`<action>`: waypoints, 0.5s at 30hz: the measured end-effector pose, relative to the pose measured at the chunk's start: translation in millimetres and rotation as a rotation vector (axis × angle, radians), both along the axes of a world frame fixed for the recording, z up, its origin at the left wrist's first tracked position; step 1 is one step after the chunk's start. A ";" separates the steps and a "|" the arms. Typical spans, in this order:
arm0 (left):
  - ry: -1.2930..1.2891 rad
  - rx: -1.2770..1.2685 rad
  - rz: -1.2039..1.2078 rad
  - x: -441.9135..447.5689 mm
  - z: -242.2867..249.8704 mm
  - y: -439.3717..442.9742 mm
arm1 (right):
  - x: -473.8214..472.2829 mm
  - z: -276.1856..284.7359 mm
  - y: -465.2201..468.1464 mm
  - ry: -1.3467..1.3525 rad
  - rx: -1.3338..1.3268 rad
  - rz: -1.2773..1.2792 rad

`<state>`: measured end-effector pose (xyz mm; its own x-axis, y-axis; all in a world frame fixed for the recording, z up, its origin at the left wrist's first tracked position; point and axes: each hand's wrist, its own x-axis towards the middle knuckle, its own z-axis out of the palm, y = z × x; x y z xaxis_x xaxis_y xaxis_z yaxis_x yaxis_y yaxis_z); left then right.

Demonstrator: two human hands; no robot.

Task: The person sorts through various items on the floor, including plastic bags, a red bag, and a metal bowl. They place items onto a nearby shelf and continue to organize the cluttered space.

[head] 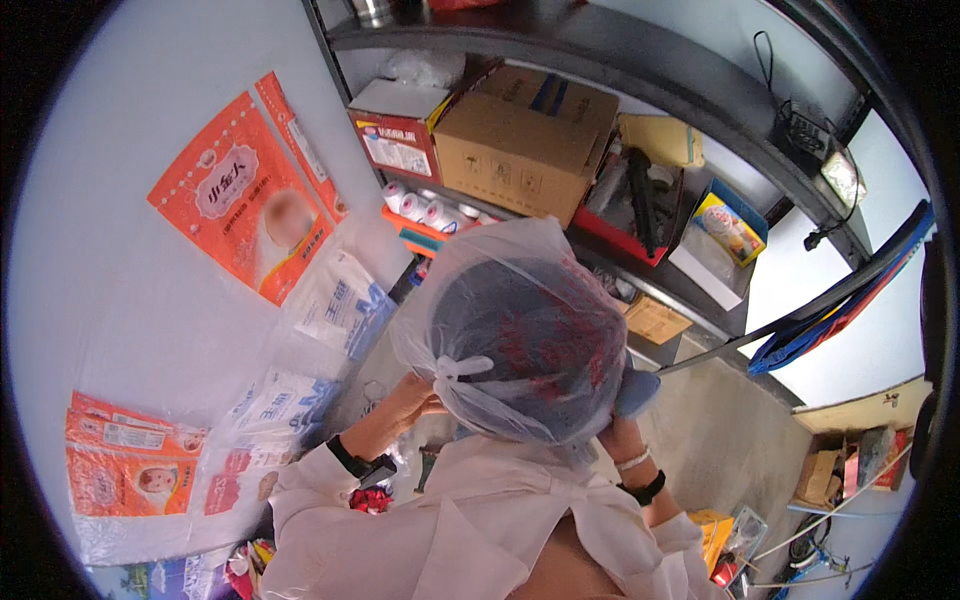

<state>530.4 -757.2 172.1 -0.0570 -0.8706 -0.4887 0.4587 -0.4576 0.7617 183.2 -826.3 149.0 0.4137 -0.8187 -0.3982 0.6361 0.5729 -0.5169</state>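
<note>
A translucent white plastic bag (517, 345) with red print is up in front of my chest. Its knotted end (454, 371) faces me, and a dark rounded bulk shows through the film. My left hand (420, 401) is against the bag's left side by the knot, its fingertips partly hidden behind the film. On the lower right, my right hand (616, 427) supports the bag, with most of its fingers out of sight underneath. A light blue piece (639, 391) sticks out beside that hand; what it belongs to is unclear.
Ahead stands a dark metal shelf (555, 46) with a cardboard box (517, 142), a red tray (637, 202) of tools, and an orange basket (427, 229) of white thread cones. Large printed plastic packaging (247, 195) covers the left side. Boxes (821, 476) and cords lie at lower right.
</note>
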 end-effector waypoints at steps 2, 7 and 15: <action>0.088 -0.052 0.040 21.4 -8.7 7.2 | 20.0 -0.3 -5.4 0.054 -0.004 0.095; 0.096 -0.014 0.187 89.0 -27.1 19.7 | 50.6 -6.1 -30.8 0.268 0.077 0.120; -0.024 0.106 0.444 173.1 -54.5 49.6 | 85.9 -22.0 -41.4 0.278 0.155 -0.008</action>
<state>703.5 -707.6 117.6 0.3224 -0.7536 -0.5728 0.6110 -0.2965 0.7340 269.1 -867.7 127.0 0.2653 -0.7423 -0.6153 0.4877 0.6539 -0.5785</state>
